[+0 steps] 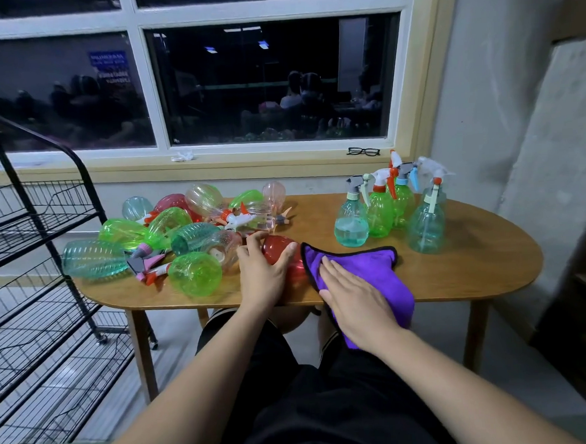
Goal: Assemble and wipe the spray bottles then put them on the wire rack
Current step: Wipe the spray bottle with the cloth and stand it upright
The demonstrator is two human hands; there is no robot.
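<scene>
A red bottle body [280, 253] lies on its side near the front edge of the wooden table [459, 273]. My left hand [262, 268] lies over it, fingers curled around it. My right hand [354, 297] rests flat, fingers straight, on a purple cloth [362, 262] that hangs over the table's front edge beside the red bottle. Several loose bottle bodies, such as a green one [194, 274], and loose spray heads [150, 265] lie in a pile on the table's left part. Several assembled spray bottles [380, 209] stand upright at the back right.
A black wire rack [36, 258] with several shelves stands left of the table. Behind the table is a window; glasses [363, 151] lie on its sill. A wall runs along the right. My legs are under the table's front edge.
</scene>
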